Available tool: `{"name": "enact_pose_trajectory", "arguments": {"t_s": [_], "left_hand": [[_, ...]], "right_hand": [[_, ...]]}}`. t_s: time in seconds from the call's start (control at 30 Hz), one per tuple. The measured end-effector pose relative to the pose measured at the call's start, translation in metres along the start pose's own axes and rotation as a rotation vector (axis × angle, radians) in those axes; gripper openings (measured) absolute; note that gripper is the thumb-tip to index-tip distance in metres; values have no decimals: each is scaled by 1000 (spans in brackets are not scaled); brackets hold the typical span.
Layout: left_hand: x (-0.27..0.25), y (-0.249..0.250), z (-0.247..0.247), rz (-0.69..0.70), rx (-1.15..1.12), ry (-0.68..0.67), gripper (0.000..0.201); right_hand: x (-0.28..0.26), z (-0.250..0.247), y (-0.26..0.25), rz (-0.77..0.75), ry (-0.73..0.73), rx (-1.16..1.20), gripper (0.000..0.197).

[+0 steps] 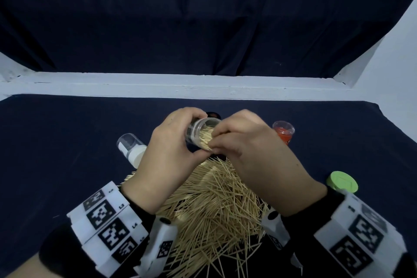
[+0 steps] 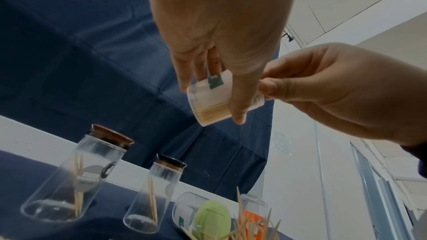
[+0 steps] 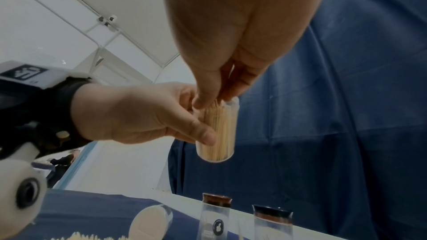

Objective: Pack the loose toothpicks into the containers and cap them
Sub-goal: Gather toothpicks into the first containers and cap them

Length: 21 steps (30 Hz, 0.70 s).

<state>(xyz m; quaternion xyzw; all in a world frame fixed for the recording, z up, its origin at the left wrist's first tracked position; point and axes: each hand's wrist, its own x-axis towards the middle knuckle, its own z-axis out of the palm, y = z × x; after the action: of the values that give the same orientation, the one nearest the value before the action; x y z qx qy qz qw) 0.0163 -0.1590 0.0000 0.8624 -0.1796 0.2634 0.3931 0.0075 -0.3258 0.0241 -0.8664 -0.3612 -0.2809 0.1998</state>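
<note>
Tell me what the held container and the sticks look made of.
Container in the left hand: clear, glossy, probably plastic; you see the sticks through its wall. Toothpicks: pale, matte, thin and pointed, likely wood or bamboo.

container mouth (image 1: 208, 122) behind right-hand fingers (image 1: 222, 132), green-capped container (image 1: 342, 181) partly hidden by wristband

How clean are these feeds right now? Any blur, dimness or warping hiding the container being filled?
Head view: dim, edges bowed, container readable between left hand and right hand. Left wrist view: strongly warped, palm looms soft, container slightly blurred. Right wrist view: toothpicks fairly sharp.
</note>
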Motion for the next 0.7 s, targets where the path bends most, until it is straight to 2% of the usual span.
{"name": "enact_pose_trajectory", "arguments": {"t_s": [0.13, 0.23, 0.3, 0.37, 0.47, 0.57, 0.7], "left_hand": [[-1, 0, -1, 23, 13, -1, 50], [0, 2, 0, 20, -1, -1, 48], [1, 2, 1, 16, 0, -2, 48], [1, 2, 1, 13, 3, -5, 49], [2, 2, 2, 26, 11, -7, 49], [2, 3, 2, 34, 9, -10, 50], [2, 8, 4, 32, 0, -37, 51]], "right_hand": [[2, -10, 1, 133, 92, 71, 12], [3, -9, -2, 149, -17, 19, 18], [3, -7, -4, 152, -108, 69, 25], [2, -6, -3, 137, -45, 118, 26], [0, -7, 3, 251, 115, 154, 16], [0, -7, 3, 277, 87, 97, 10], [-1, -24, 6, 283, 21, 135, 11]]}}
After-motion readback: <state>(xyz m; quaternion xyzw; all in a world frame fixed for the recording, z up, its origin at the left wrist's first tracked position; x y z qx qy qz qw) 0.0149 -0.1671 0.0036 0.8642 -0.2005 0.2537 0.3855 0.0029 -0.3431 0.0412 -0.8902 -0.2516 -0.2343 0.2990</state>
